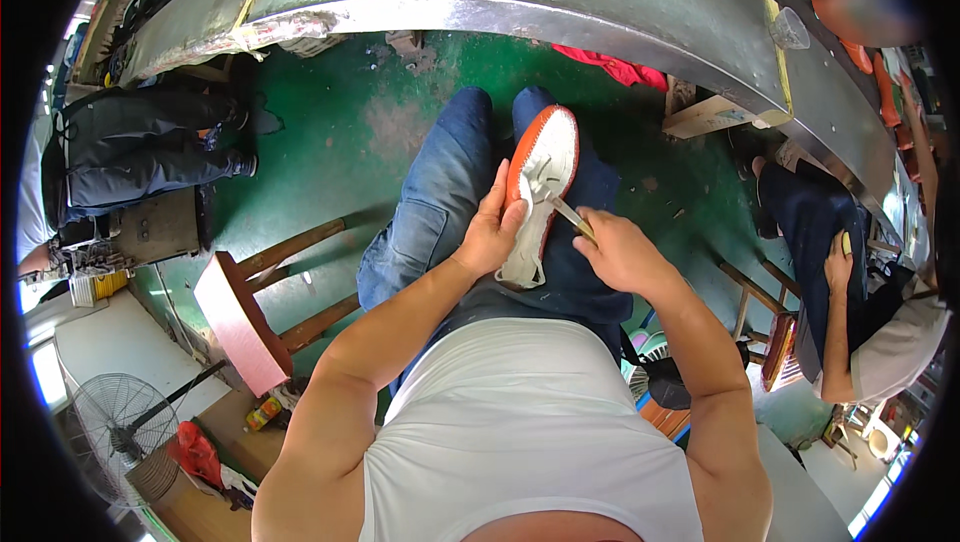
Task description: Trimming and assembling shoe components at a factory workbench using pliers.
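Note:
Across my lap lies a shoe (553, 150) with a reddish-orange upper, its pale underside turned up and its toe pointing away from me. My left hand (494, 229) grips its left edge, fingers along the side and thumb on the pale surface. In my right hand (620, 250) is a metal tool with a yellowish handle (572, 216), closed in the fingers. The tool's metal end rests on or just above the middle of the underside; I cannot tell which. Blue trousers (425, 232) cover my thighs under the shoe.
A long metal-topped workbench (520, 12) curves across the far side. To the left stand a pink-topped stool (235, 317) and a fan (125, 432). Other people sit at left and right; one person's hand (838, 267) shows at right. Red cloth (615, 67) lies under the bench.

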A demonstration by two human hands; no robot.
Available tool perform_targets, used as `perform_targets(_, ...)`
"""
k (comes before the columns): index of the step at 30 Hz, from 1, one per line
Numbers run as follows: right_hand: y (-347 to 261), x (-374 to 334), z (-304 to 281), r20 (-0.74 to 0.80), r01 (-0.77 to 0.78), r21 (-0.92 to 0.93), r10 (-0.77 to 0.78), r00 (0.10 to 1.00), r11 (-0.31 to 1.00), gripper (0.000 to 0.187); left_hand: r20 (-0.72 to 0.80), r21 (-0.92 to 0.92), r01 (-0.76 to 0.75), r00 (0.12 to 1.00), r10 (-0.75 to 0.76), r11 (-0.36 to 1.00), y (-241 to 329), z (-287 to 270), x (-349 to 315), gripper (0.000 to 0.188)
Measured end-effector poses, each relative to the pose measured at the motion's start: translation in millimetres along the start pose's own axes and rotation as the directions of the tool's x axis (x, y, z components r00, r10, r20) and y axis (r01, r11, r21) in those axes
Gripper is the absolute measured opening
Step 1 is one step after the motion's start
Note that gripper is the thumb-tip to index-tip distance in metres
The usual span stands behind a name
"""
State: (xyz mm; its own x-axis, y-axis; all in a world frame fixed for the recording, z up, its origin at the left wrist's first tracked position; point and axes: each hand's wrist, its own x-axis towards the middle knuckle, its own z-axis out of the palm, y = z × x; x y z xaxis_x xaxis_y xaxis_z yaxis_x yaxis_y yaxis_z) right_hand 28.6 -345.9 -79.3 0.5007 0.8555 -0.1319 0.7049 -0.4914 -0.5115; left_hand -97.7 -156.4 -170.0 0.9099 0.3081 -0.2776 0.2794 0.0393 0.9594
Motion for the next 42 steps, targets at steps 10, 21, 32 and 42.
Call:
perform_targets(10,7,-7,0,0.670,-0.672,0.739,0.146,0.728,-0.037,0.024,0.174,0.526,-0.262,0.964,0.200,0.809,49,-11,8,0.059)
perform_targets(21,5,35,-7,0.167,-0.228,0.512,0.165,0.972,0.828,0.038,0.084,0.690,-0.066,0.996,0.011,0.721,33,-1,-4,0.062)
perform_targets(32,2,-5,20,0.163,-0.086,0.173,0.058,0.985,0.981,0.036,0.475,-0.404,0.420,0.856,-0.206,0.812,8,-26,-35,0.089)
perform_targets(42,-18,-33,25,0.266,-0.137,0.172,0.088,0.960,0.976,0.037,0.282,0.046,0.067,0.956,-0.077,0.997,-3,-16,-33,0.107)
